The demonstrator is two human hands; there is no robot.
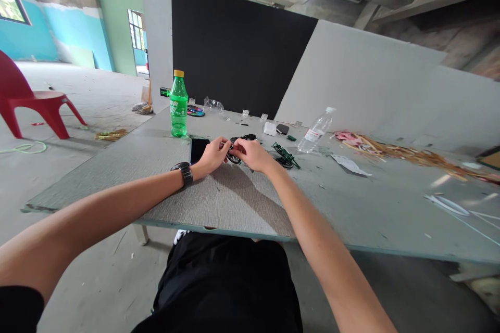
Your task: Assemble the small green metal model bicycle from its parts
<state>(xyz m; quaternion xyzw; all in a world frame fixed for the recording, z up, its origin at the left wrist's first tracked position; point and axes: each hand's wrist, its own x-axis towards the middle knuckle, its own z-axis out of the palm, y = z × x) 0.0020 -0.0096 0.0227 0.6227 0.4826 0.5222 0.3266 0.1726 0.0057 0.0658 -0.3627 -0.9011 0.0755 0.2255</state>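
Note:
My left hand (213,155), with a black watch on its wrist, and my right hand (253,155) meet over the grey table (219,203). Both are closed in a pinch on a small black wire-like piece (233,157) held between them. A black phone (198,149) lies flat just left of my left hand. More small black parts (247,138) lie right behind my hands. A dark green bundle of similar parts (285,156) lies just right of my right hand.
A green soda bottle (178,105) stands at the back left. A clear water bottle (316,130) lies tilted at the right. A white box (270,128) and dark case (282,129) sit behind. Straw-like scraps (410,155) cover the far right. A red chair (27,96) stands on the floor at left.

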